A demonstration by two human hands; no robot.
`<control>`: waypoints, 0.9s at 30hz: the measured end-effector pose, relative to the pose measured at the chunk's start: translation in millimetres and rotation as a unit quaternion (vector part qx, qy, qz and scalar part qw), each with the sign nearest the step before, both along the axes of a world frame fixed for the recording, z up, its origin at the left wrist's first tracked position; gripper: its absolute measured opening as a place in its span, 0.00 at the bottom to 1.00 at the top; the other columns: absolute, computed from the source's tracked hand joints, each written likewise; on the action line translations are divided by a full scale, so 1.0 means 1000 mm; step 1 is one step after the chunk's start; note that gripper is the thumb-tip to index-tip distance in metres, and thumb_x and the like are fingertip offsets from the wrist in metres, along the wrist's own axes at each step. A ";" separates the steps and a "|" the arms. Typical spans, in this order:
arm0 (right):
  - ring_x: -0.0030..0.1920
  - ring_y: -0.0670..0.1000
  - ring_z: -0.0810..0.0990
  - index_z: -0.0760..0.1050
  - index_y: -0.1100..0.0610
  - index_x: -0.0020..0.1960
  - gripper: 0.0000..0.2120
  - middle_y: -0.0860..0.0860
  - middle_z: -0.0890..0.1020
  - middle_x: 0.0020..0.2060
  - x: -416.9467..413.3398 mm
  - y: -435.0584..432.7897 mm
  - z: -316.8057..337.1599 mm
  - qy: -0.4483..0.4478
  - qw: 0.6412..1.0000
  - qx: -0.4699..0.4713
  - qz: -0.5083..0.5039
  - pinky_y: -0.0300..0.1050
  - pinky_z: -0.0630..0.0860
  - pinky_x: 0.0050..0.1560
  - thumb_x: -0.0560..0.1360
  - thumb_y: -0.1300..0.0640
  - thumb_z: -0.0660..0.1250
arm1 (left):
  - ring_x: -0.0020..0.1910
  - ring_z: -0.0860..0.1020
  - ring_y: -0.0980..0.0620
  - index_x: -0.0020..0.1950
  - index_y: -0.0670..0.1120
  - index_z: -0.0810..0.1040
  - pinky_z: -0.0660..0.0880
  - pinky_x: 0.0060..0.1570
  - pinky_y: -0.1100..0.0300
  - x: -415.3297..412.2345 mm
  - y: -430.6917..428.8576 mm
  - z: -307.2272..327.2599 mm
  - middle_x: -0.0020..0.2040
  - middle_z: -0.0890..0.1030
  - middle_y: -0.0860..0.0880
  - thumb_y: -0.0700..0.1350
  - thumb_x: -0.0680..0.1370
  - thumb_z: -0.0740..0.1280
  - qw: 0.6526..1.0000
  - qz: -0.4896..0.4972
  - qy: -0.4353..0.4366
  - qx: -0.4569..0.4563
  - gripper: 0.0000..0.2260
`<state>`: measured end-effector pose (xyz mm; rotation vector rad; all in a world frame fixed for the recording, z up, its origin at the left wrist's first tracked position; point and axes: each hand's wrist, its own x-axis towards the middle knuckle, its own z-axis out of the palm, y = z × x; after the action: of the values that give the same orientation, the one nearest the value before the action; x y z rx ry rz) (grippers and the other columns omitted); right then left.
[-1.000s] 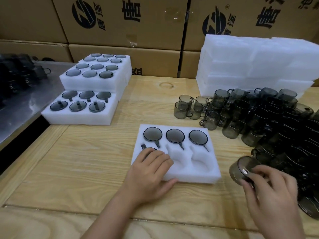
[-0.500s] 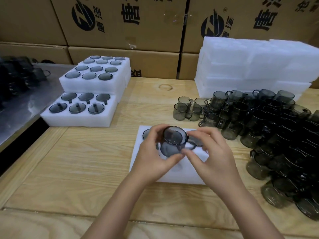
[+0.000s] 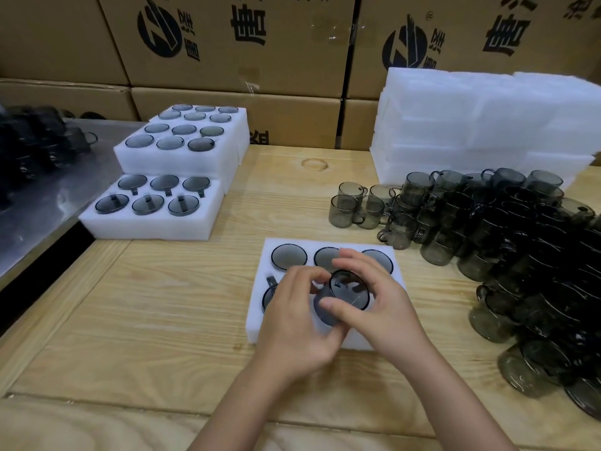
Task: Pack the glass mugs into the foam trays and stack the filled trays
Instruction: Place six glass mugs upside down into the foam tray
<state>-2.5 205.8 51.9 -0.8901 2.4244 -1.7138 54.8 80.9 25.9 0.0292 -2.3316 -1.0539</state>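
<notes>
Smoke-grey glass mug [image 3: 348, 292] is held in both hands over the near middle pocket of the foam tray [image 3: 260, 332], tilted with its mouth turned up and toward the camera. The left hand [image 3: 292, 327] has its fingers and thumb curled round the mug's left and lower side. The right hand [image 3: 383, 307] pinches it from the right, thumb on the near wall and fingers arched over the far rim. The hands hide the base, so it cannot be told whether the mug touches the foam.

The tray lies on the wooden table [image 3: 156, 320], near centre. Its far row holds three seated mugs [image 3: 288, 257]. A fourth mug [image 3: 268, 296] appears to sit in the near left pocket, partly covered by the left hand.

Far left, the filled trays [image 3: 153, 229] stand in a stepped stack, the lowest showing six mugs and those above it set further back. On the right the loose mugs [image 3: 487, 242] crowd together, some stacked on others. Behind them stands a pile of empty foam [image 3: 487, 125]. Cardboard boxes [image 3: 244, 43] with dark printing line the far side. A metal surface [image 3: 48, 203] adjoins the table on the left, bearing dark, blurred glassware [image 3: 32, 144].
</notes>
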 end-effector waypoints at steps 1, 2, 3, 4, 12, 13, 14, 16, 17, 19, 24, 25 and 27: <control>0.59 0.33 0.71 0.74 0.40 0.54 0.23 0.36 0.73 0.59 -0.003 0.001 -0.001 0.013 1.000 0.014 0.004 0.24 0.65 0.56 0.65 0.58 0.78 | 0.48 0.72 0.61 0.55 0.47 0.72 0.66 0.47 0.74 0.002 -0.002 0.000 0.50 0.74 0.56 0.54 0.66 0.65 1.000 -0.006 -0.001 0.011 0.21; 0.59 0.35 0.72 0.73 0.40 0.55 0.24 0.37 0.72 0.59 -0.004 0.002 -0.002 0.019 0.999 0.028 0.010 0.26 0.66 0.56 0.65 0.57 0.78 | 0.48 0.73 0.61 0.55 0.49 0.72 0.68 0.46 0.73 0.004 -0.003 0.001 0.49 0.75 0.57 0.54 0.66 0.65 1.000 -0.006 0.001 0.015 0.19; 0.58 0.37 0.73 0.72 0.40 0.56 0.25 0.39 0.72 0.58 -0.006 0.003 -0.003 0.017 0.999 0.040 0.011 0.28 0.67 0.57 0.64 0.56 0.78 | 0.48 0.75 0.60 0.55 0.51 0.72 0.69 0.46 0.72 0.007 -0.004 0.000 0.48 0.76 0.58 0.53 0.66 0.65 1.000 -0.002 0.006 0.029 0.18; 0.57 0.38 0.73 0.70 0.40 0.57 0.26 0.39 0.72 0.57 -0.006 0.003 -0.004 0.011 0.999 0.049 0.009 0.30 0.68 0.57 0.64 0.54 0.77 | 0.47 0.76 0.59 0.53 0.53 0.71 0.71 0.45 0.70 0.009 -0.005 -0.001 0.46 0.77 0.58 0.52 0.67 0.65 0.998 0.011 0.011 0.058 0.16; 0.57 0.34 0.71 0.74 0.52 0.62 0.23 0.40 0.73 0.56 -0.011 0.005 0.000 0.109 0.978 0.153 0.088 0.28 0.66 0.57 0.68 0.54 0.74 | 0.46 0.78 0.60 0.47 0.55 0.74 0.71 0.43 0.71 0.003 -0.002 0.003 0.44 0.81 0.57 0.44 0.72 0.61 0.971 0.134 0.050 0.191 0.07; 0.58 0.35 0.70 0.74 0.53 0.62 0.23 0.41 0.73 0.57 -0.012 0.005 0.002 0.110 0.975 0.163 0.107 0.29 0.66 0.58 0.68 0.54 0.74 | 0.46 0.78 0.59 0.47 0.55 0.74 0.72 0.44 0.68 0.001 -0.001 0.004 0.44 0.81 0.57 0.46 0.73 0.61 0.970 0.138 0.047 0.194 0.06; 0.59 0.35 0.70 0.74 0.53 0.63 0.23 0.41 0.73 0.57 -0.014 0.005 0.003 0.108 0.971 0.172 0.123 0.29 0.66 0.59 0.69 0.54 0.73 | 0.46 0.78 0.59 0.47 0.56 0.74 0.73 0.44 0.66 -0.001 0.000 0.004 0.45 0.81 0.58 0.47 0.73 0.61 0.970 0.140 0.042 0.195 0.06; 0.59 0.35 0.70 0.73 0.51 0.63 0.22 0.39 0.73 0.57 -0.017 0.006 0.004 0.098 0.970 0.177 0.136 0.30 0.66 0.59 0.70 0.54 0.73 | 0.46 0.78 0.60 0.48 0.56 0.74 0.74 0.45 0.61 -0.005 0.003 0.006 0.46 0.81 0.58 0.48 0.73 0.61 0.971 0.144 0.033 0.190 0.06; 0.59 0.35 0.70 0.73 0.50 0.63 0.22 0.38 0.72 0.57 -0.018 0.007 0.004 0.092 0.970 0.180 0.137 0.30 0.66 0.59 0.70 0.54 0.72 | 0.47 0.78 0.59 0.49 0.54 0.75 0.74 0.46 0.58 -0.006 0.003 0.007 0.46 0.80 0.58 0.48 0.74 0.60 0.972 0.145 0.029 0.182 0.07; 0.59 0.36 0.71 0.73 0.51 0.63 0.21 0.39 0.73 0.57 -0.019 0.007 0.004 0.094 0.969 0.181 0.137 0.32 0.67 0.59 0.71 0.52 0.71 | 0.49 0.78 0.55 0.52 0.48 0.77 0.74 0.49 0.51 -0.009 0.006 0.008 0.48 0.80 0.57 0.48 0.75 0.59 0.979 0.141 0.027 0.146 0.10; 0.72 0.40 0.59 0.63 0.54 0.73 0.20 0.47 0.67 0.71 -0.020 -0.007 0.001 0.075 0.981 0.164 0.068 0.39 0.53 0.73 0.82 0.58 0.53 | 0.73 0.61 0.56 0.75 0.47 0.64 0.58 0.70 0.53 -0.018 0.006 0.016 0.75 0.64 0.52 0.60 0.77 0.40 0.989 0.045 -0.090 -0.109 0.32; 0.75 0.42 0.49 0.55 0.52 0.76 0.22 0.46 0.58 0.75 -0.019 -0.011 -0.003 0.093 0.965 0.239 0.060 0.41 0.44 0.75 0.83 0.55 0.48 | 0.76 0.50 0.58 0.78 0.49 0.54 0.49 0.74 0.52 -0.018 0.006 0.013 0.78 0.53 0.54 0.62 0.74 0.34 0.973 0.028 -0.155 -0.168 0.36; 0.73 0.45 0.31 0.40 0.46 0.77 0.24 0.43 0.39 0.76 -0.018 -0.013 -0.014 0.121 0.914 0.385 0.050 0.46 0.31 0.73 0.82 0.49 0.41 | 0.75 0.34 0.59 0.78 0.49 0.40 0.35 0.74 0.51 -0.017 0.004 0.005 0.78 0.39 0.53 0.66 0.68 0.25 0.939 0.030 -0.240 -0.245 0.41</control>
<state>-20.6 193.1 37.7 -1.0876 2.7660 -0.5082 37.8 85.2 30.5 0.1824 -2.9533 -0.4370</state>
